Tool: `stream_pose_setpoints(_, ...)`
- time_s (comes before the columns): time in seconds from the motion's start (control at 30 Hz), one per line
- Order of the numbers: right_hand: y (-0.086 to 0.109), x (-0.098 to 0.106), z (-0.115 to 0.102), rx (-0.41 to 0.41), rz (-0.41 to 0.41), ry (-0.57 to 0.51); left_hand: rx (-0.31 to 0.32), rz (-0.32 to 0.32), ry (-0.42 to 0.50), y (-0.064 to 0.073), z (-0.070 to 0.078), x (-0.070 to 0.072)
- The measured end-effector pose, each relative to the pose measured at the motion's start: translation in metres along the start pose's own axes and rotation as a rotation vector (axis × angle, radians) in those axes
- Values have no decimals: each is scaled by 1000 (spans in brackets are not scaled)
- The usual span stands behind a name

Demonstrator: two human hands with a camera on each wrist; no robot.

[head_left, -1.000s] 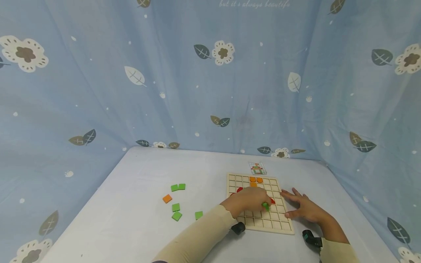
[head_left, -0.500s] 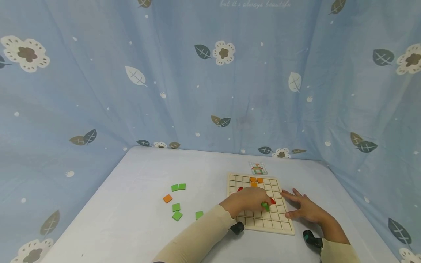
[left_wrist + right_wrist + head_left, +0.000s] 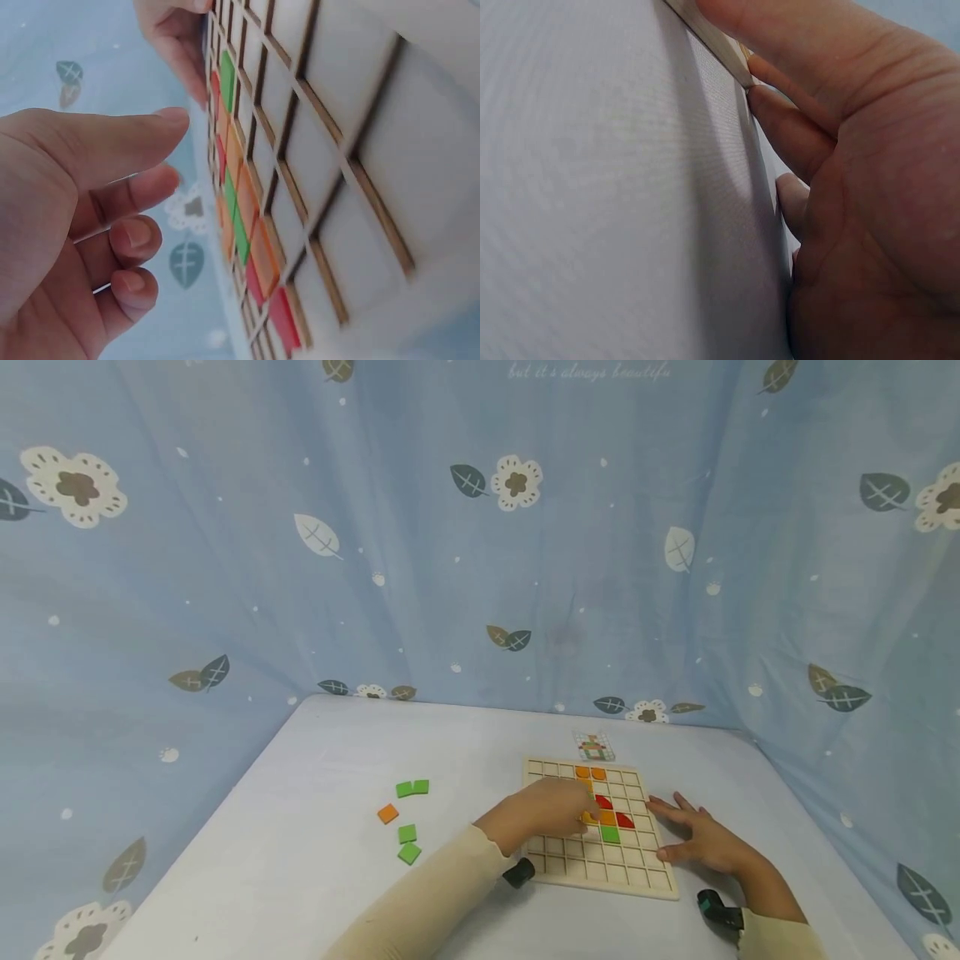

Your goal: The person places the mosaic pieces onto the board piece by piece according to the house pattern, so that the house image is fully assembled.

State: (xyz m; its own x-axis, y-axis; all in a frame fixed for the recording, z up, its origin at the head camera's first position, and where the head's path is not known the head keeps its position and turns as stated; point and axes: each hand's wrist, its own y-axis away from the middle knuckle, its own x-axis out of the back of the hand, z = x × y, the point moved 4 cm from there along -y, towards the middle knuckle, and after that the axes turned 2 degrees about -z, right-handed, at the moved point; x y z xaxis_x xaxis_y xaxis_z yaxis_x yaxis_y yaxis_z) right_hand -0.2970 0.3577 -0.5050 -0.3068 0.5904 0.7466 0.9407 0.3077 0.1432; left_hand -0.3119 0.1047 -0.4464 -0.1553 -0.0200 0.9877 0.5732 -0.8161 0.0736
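A pale wooden grid board point(image 3: 570, 868) lies on the white table with orange, red and green tiles in its cells. My left hand point(image 3: 553, 807) hovers over its left part, covering some tiles. In the left wrist view the thumb point(image 3: 142, 139) and loosely bent fingers hold nothing, apart from the grid. A green square tile point(image 3: 610, 834) sits in a cell below an orange tile point(image 3: 607, 817), with a red tile point(image 3: 625, 821) to its right. My right hand point(image 3: 705, 841) spreads its fingers at the board's right edge, thumb and fingertips right at the rim.
Several loose green tiles point(image 3: 407, 833) and one orange tile point(image 3: 387, 814) lie left of the board. A small pattern card point(image 3: 594, 746) lies behind the board. A blue patterned curtain point(image 3: 420, 568) encloses the table's back and sides.
My left hand has let go of the green tile, which now lies in a cell, and has moved left over the board. The right hand stays at the rim.
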Motion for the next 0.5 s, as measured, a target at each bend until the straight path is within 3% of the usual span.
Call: stream_pose_setpoints(0.5,1,0,0,11,7,-17,-30,3,-156,41,-14,14)
